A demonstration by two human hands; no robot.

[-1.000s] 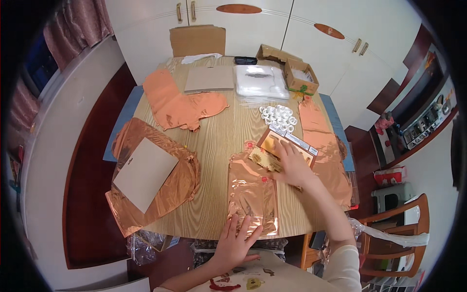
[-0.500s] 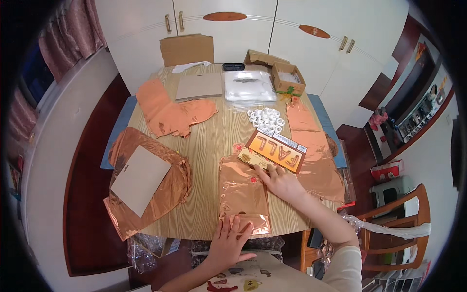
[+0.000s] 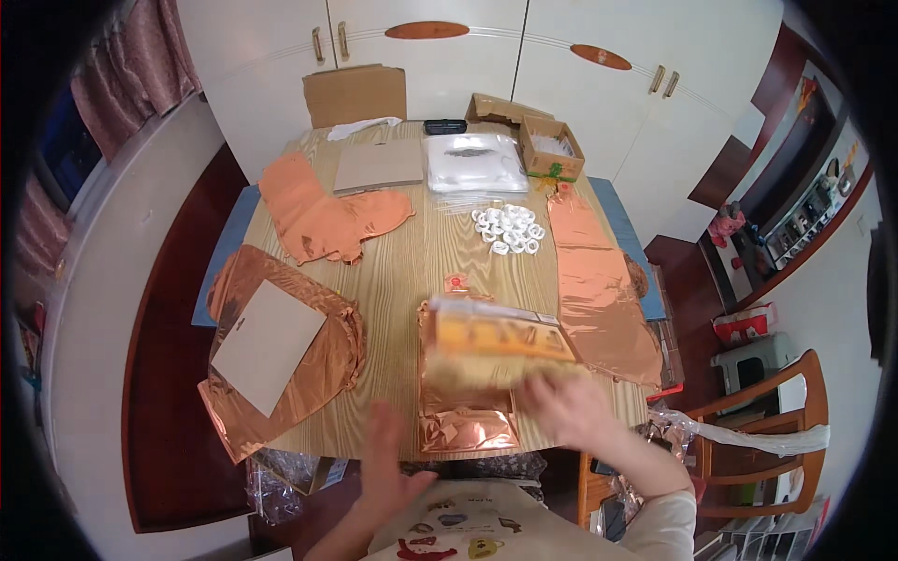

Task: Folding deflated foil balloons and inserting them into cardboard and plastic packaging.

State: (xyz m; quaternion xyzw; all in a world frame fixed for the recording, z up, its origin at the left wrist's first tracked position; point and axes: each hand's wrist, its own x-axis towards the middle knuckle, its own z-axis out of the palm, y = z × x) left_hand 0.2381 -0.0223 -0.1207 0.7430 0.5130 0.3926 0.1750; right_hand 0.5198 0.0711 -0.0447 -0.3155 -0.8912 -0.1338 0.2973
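A printed card (image 3: 500,335) in orange and yellow, blurred by motion, is in my right hand (image 3: 568,407), whose fingers close on its near right edge. It hangs tilted over a folded copper foil balloon (image 3: 468,432) at the front of the table and hides most of it. A red-marked tab (image 3: 456,282) of that balloon shows beyond the card. My left hand (image 3: 385,467) is at the table's front edge, left of the balloon, touching nothing. Its fingers are stretched out and the thumb stands apart, all somewhat blurred.
At left, a grey-beige board (image 3: 269,346) lies on a copper foil balloon (image 3: 337,360); another foil (image 3: 318,220) lies behind. A long foil (image 3: 599,290) lies at right. White rings (image 3: 508,227), clear bags (image 3: 477,165), boards (image 3: 379,166) and a small carton (image 3: 552,150) are farther back.
My right hand has picked up the printed card and swung it left and nearer, over the folded balloon. My left hand has let go of the balloon's near end and moved left.
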